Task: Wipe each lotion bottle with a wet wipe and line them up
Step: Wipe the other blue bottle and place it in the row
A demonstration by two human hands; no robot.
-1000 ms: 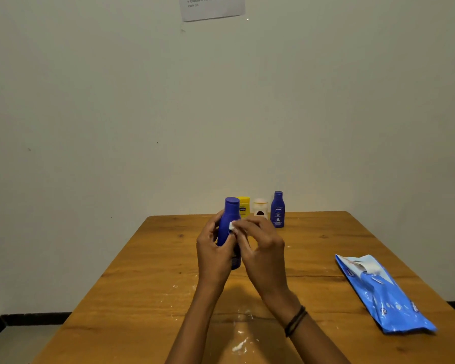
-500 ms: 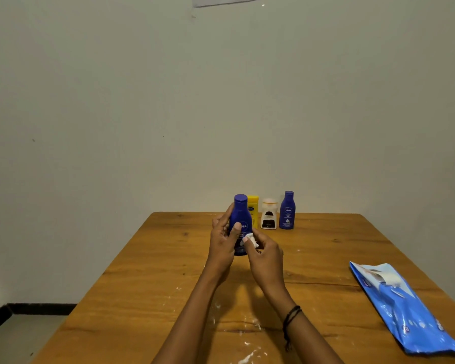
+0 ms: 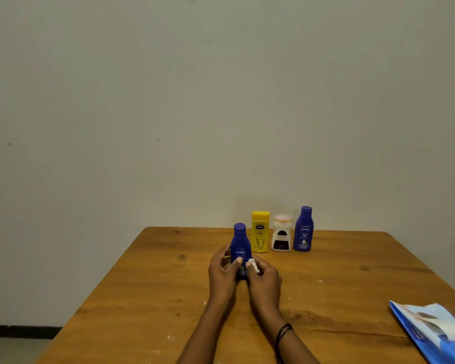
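Observation:
My left hand (image 3: 222,271) grips an upright blue lotion bottle (image 3: 240,245) near the middle of the wooden table (image 3: 142,298). Its base is hidden behind my fingers. My right hand (image 3: 264,281) pinches a small white wet wipe (image 3: 253,265) against the bottle's lower right side. Behind it, along the table's far edge, a yellow bottle (image 3: 260,231), a white bottle (image 3: 281,233) with a dark label and a second blue bottle (image 3: 303,229) stand in a row.
A blue pack of wet wipes (image 3: 431,334) lies at the table's near right corner, partly cut off by the frame. A plain wall rises right behind the far edge. Small white specks dot the tabletop near my forearms.
Both hands have carried the blue bottle forward and lower, toward the row of bottles. The label has turned to face me, and the wipe has moved from the neck to the lower body.

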